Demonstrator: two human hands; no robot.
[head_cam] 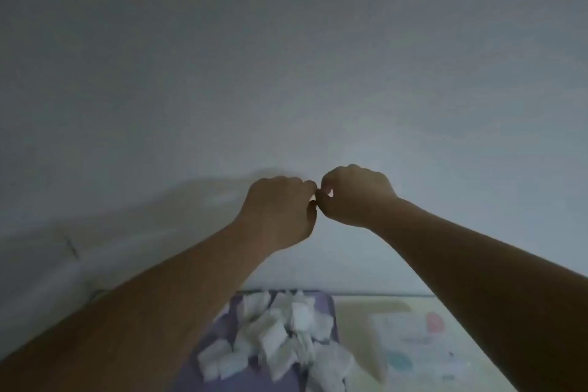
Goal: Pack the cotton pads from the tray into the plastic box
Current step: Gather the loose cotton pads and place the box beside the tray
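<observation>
Grey-white wall [286,41] fills the field from 9 through 12 to 3 o'clock; pale yellow table [356,315] at 5 o'clock, bearing a blurred printed item [413,347] that cannot be identified; purple tray [241,382] at 6 o'clock, partly behind the left forearm. Left hand [280,210] and right hand [356,197] are raised before the wall just below centre, fingers curled, fingertips meeting; whether either pinches anything cannot be told. Cotton pads [273,337], white, lie heaped loosely in the tray, a few at its 5 o'clock edge.
</observation>
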